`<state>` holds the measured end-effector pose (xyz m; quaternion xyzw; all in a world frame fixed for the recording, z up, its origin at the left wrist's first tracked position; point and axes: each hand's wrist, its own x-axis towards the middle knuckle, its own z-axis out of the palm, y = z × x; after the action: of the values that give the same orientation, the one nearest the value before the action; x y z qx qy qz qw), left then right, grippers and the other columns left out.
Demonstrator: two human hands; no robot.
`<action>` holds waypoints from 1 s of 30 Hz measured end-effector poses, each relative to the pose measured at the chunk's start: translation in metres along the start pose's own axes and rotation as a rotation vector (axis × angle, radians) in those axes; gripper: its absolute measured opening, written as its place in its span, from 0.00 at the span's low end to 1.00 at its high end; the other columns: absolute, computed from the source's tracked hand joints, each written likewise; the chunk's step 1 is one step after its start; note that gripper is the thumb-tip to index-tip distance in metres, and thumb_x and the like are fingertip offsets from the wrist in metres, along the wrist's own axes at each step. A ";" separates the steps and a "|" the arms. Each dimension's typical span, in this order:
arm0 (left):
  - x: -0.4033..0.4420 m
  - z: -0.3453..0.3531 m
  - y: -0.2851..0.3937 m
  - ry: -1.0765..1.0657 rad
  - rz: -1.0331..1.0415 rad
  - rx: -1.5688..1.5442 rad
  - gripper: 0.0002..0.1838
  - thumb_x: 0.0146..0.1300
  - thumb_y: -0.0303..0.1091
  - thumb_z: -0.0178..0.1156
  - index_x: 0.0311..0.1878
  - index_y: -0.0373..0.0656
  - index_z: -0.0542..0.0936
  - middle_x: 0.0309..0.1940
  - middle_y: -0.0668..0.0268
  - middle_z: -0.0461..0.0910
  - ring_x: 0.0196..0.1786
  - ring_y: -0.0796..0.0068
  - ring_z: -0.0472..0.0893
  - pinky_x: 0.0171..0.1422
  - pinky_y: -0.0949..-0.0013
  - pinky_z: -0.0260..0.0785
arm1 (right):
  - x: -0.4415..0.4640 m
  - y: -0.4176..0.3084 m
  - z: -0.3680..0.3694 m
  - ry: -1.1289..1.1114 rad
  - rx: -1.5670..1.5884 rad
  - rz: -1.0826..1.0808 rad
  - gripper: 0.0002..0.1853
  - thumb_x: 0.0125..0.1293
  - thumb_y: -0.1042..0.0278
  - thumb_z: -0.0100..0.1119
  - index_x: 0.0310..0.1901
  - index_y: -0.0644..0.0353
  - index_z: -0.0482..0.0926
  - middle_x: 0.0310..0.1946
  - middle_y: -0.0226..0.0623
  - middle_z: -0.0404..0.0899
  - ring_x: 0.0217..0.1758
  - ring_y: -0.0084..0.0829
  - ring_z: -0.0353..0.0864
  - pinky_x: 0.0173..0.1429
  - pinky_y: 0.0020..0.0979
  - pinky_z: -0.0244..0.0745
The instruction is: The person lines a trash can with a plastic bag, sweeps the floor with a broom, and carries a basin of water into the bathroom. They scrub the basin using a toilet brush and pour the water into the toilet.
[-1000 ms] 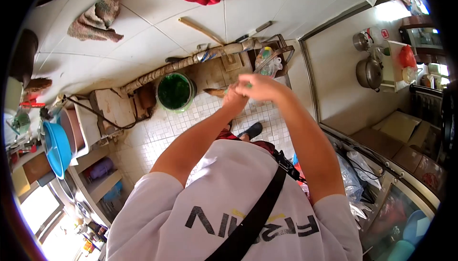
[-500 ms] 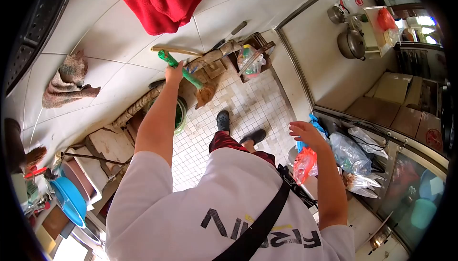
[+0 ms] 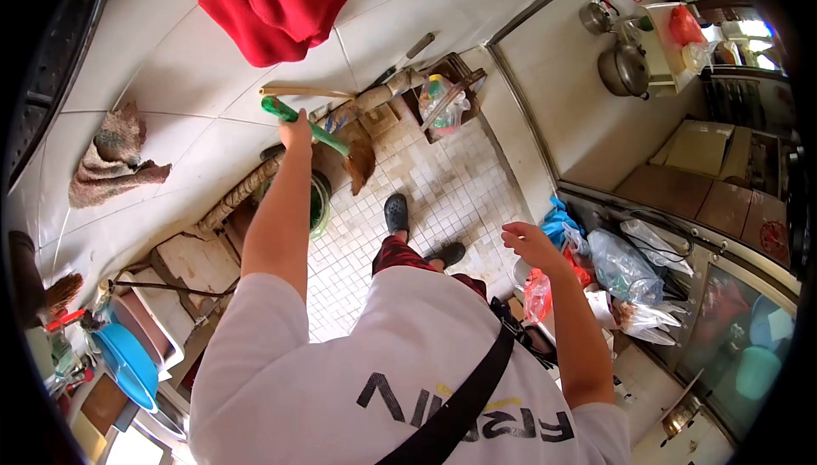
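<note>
My left hand [image 3: 296, 131] is wrapped round the green handle of a broom [image 3: 328, 135]. The broom is tilted, with its brown bristles [image 3: 362, 165] low over the tiled floor beside the pipe along the wall. Close to that hand, a pale stick [image 3: 306, 91] leans by the wall, and a green-rimmed bucket [image 3: 320, 201] sits partly behind my forearm. My right hand [image 3: 529, 244] hangs in the air with fingers apart and nothing in them. Nearest to it are a blue plastic bag [image 3: 557, 220] and a red plastic bag [image 3: 538, 295].
A box holding a plastic bag [image 3: 443, 104] stands in the far corner. A cabinet [image 3: 723, 329] with bags hung on it lines the right side. At left are a blue basin [image 3: 128, 363] and a brown rag [image 3: 119, 159] on the wall. My feet stand on the tiled floor [image 3: 425, 176].
My left hand has shifted slightly left with the broom, and the broom's angle has changed a little. My right hand has moved slightly left and its fingers look closer together.
</note>
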<state>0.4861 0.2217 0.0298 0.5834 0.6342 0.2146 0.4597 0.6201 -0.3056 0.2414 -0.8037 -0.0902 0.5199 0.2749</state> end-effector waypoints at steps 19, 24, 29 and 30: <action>-0.371 0.014 0.193 -0.993 1.457 -0.048 0.30 0.53 0.34 0.70 0.62 0.46 0.76 0.71 0.53 0.68 0.72 0.51 0.69 0.74 0.52 0.59 | 0.004 -0.084 0.002 -0.531 1.395 -0.264 0.35 0.75 0.38 0.43 0.69 0.60 0.66 0.63 0.44 0.75 0.65 0.41 0.74 0.65 0.41 0.71; -0.356 0.107 0.177 -1.040 0.868 0.207 0.30 0.65 0.49 0.61 0.65 0.42 0.73 0.69 0.46 0.68 0.70 0.50 0.70 0.67 0.49 0.67 | -0.067 -0.130 -0.089 0.001 1.276 -0.759 0.37 0.77 0.37 0.34 0.75 0.58 0.60 0.72 0.46 0.66 0.73 0.43 0.67 0.73 0.43 0.63; -0.427 0.149 0.202 -1.188 1.651 0.532 0.32 0.68 0.45 0.57 0.72 0.44 0.66 0.75 0.48 0.57 0.75 0.47 0.59 0.77 0.44 0.53 | -0.097 -0.104 -0.156 0.653 -0.220 -1.228 0.28 0.77 0.45 0.42 0.65 0.59 0.74 0.68 0.45 0.71 0.72 0.41 0.69 0.76 0.49 0.57; -0.448 0.168 0.216 -1.341 1.578 0.322 0.34 0.67 0.46 0.61 0.73 0.45 0.65 0.74 0.48 0.59 0.74 0.47 0.62 0.78 0.47 0.52 | -0.087 -0.087 -0.164 0.685 -0.563 -1.208 0.27 0.77 0.46 0.44 0.63 0.60 0.76 0.65 0.46 0.74 0.70 0.42 0.71 0.76 0.50 0.57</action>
<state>0.6970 -0.1938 0.2719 0.8851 -0.2902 -0.0009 0.3637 0.7394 -0.3278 0.4066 -0.7713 -0.5546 -0.0435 0.3093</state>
